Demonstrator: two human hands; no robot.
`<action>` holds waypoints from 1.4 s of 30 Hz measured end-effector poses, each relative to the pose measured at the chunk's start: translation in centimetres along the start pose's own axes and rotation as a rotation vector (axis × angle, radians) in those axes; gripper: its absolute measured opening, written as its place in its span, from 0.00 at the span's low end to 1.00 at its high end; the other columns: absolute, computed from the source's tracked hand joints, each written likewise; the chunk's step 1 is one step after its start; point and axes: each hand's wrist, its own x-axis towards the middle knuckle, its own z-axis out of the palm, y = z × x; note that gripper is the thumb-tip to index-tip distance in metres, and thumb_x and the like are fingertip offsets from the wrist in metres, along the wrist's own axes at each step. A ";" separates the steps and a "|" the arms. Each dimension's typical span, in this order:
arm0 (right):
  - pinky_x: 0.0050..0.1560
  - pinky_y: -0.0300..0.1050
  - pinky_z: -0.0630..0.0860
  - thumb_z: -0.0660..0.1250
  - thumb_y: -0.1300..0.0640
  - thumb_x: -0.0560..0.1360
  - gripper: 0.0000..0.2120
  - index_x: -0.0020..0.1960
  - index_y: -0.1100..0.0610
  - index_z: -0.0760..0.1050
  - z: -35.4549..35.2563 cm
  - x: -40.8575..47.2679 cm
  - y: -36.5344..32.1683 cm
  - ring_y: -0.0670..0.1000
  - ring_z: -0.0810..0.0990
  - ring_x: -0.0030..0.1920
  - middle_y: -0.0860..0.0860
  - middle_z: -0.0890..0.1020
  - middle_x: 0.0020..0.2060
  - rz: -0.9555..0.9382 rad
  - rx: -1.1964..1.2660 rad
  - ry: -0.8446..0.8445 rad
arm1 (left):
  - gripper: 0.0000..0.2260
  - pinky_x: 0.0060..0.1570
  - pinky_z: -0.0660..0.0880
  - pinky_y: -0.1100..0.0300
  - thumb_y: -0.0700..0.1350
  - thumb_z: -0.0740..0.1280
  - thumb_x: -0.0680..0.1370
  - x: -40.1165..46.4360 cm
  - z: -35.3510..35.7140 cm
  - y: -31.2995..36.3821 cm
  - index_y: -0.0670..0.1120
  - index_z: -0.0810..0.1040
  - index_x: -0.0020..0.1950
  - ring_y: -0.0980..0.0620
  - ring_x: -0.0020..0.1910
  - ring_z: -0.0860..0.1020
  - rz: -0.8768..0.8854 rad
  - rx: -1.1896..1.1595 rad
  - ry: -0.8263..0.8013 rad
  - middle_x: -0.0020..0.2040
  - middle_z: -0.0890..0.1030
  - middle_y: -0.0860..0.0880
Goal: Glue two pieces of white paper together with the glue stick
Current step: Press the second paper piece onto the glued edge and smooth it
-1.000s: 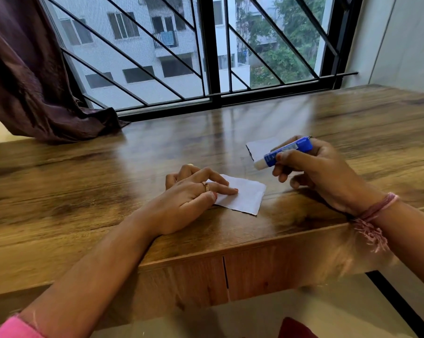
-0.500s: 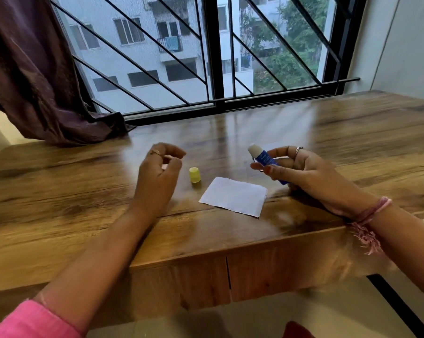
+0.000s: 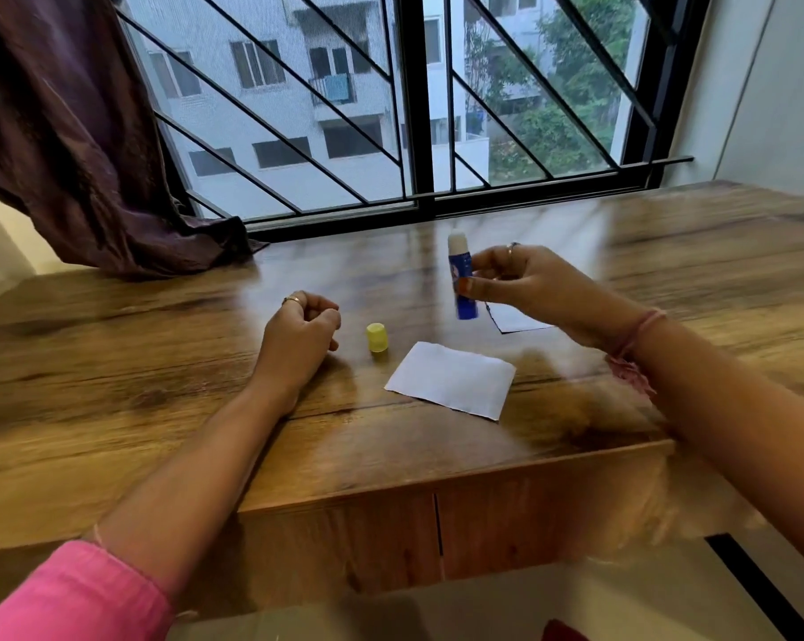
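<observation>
Open tabletop (image 3: 113, 363) out left — yellow cap (image 3: 377, 337) stands just left of the near paper (image 3: 453, 379), curtain (image 3: 67, 155) crowding the far-left corner.

Sheets of white paper: two, near sheet (image 3: 453, 379) and far sheet (image 3: 513, 319), apparently single, partly hidden. Glue stick (image 3: 461, 282): one. Yellow cap (image 3: 377, 337): one. Hands: two, left hand (image 3: 298, 335), right hand (image 3: 536, 286).
</observation>
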 end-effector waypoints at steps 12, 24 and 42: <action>0.45 0.36 0.70 0.66 0.57 0.76 0.12 0.58 0.59 0.76 5.6 4.8 -0.1 0.50 0.76 0.45 0.52 0.81 0.50 -0.203 -0.475 -0.108 | 0.03 0.35 0.71 0.62 0.41 0.62 0.77 0.1 -0.1 0.1 0.49 0.74 0.46 0.52 0.37 0.77 0.002 0.011 -0.014 0.43 0.77 0.50; 0.56 0.45 0.72 0.63 0.57 0.78 0.14 0.63 0.59 0.73 5.9 4.6 0.7 0.52 0.76 0.53 0.55 0.80 0.56 -0.182 -0.513 -0.183 | 0.03 0.34 0.71 0.63 0.42 0.62 0.77 0.0 -0.1 0.1 0.48 0.75 0.47 0.52 0.37 0.77 0.002 0.037 -0.025 0.43 0.77 0.49; 0.50 0.40 0.67 0.69 0.50 0.73 0.25 0.66 0.60 0.70 -1.1 2.1 2.1 0.49 0.73 0.51 0.55 0.78 0.59 -0.033 -0.612 0.022 | 0.05 0.37 0.71 0.61 0.41 0.62 0.77 0.0 -0.1 0.1 0.51 0.74 0.45 0.53 0.40 0.75 -0.004 0.021 -0.025 0.42 0.77 0.51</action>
